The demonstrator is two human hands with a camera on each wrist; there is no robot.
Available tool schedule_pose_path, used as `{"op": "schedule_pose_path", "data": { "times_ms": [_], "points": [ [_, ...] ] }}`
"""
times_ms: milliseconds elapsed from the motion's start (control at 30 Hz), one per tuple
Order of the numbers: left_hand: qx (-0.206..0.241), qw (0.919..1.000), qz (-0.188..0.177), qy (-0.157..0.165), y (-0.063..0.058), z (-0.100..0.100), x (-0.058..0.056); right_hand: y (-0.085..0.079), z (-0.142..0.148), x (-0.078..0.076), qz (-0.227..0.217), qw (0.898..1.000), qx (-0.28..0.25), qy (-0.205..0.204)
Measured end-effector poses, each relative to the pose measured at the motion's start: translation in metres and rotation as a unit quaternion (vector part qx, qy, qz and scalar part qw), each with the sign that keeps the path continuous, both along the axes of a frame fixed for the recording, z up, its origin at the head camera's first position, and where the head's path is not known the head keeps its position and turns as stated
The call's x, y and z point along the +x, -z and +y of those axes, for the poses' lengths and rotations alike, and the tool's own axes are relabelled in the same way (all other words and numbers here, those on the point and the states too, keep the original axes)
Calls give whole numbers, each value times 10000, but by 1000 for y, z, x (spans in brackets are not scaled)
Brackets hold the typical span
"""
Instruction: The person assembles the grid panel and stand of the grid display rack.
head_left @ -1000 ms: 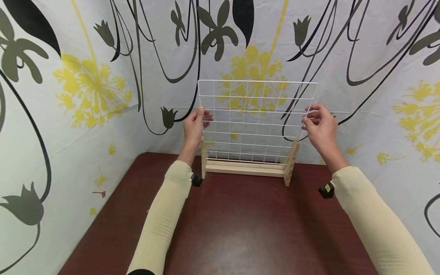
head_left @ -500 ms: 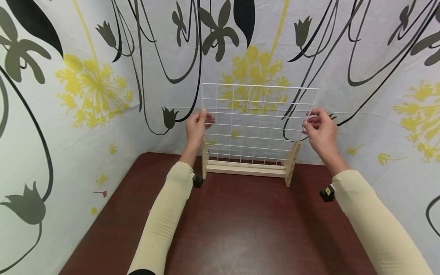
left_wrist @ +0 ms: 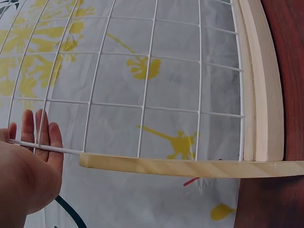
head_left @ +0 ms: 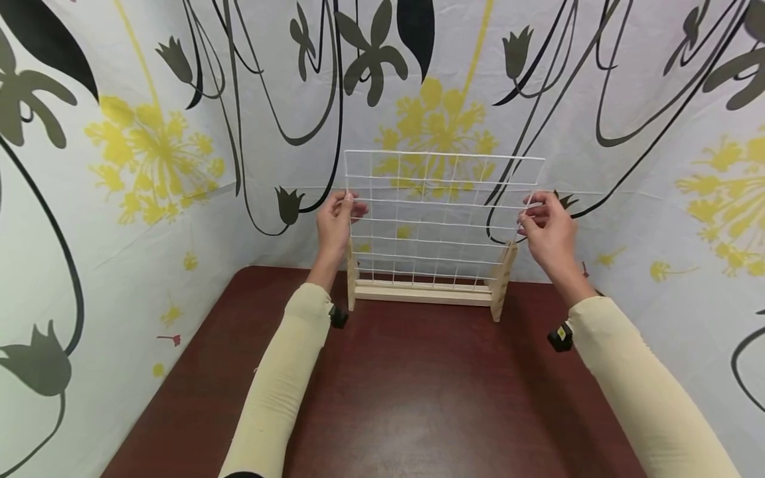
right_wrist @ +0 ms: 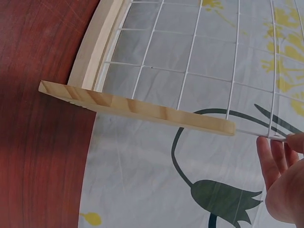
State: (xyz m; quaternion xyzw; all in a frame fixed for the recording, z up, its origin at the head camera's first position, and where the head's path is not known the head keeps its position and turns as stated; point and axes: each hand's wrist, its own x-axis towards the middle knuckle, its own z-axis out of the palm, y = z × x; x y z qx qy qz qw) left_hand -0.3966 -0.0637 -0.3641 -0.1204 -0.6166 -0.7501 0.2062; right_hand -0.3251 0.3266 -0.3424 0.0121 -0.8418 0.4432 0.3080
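Observation:
A white wire grid panel (head_left: 445, 155) stands upright in a pale wooden stand (head_left: 423, 294) toward the back of the table. My left hand (head_left: 335, 224) pinches the grid's left side wire between thumb and fingers, above the stand's left upright (left_wrist: 190, 167). On the opposite side, my right hand (head_left: 550, 234) holds the right side wire with thumb and fingertips, just past the end of the right upright (right_wrist: 137, 108). Both wrist views show the grid's lower edge along the stand's crossbar, between the two uprights.
The dark red-brown table (head_left: 412, 385) extends from the stand toward me. White cloth (head_left: 287, 119) with yellow, grey and black flower prints hangs behind and along the left and right. A small black camera (head_left: 560, 337) sits at my right wrist, another black camera (head_left: 338, 317) at my left.
The grid's top edge has come down a little relative to the stand, and both hands have lowered slightly with it, keeping their hold. The stand stays in place; the head view shifts slightly.

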Motion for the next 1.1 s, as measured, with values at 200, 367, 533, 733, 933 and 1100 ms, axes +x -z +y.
{"op": "schedule_pose_path", "data": {
  "times_ms": [200,367,533,733,933,1100],
  "points": [
    [-110,9999,-2,-90,6,0,-1,5,1,1,27,10000,7,-38],
    [-44,9999,36,-127,8,-3,-1,5,0,0,-51,9999,101,-70],
    [-171,9998,-31,-106,10,-4,3,7,1,-1,-22,9999,62,-128],
    [-28,9999,-113,10,13,-6,1,7,0,-1,109,9998,186,-28],
    [170,9995,-215,125,11,-7,0,7,-4,-2,311,9967,660,367],
    [260,9983,-480,200,14,-6,1,17,-10,-1,354,9930,867,719]
  ]
}}
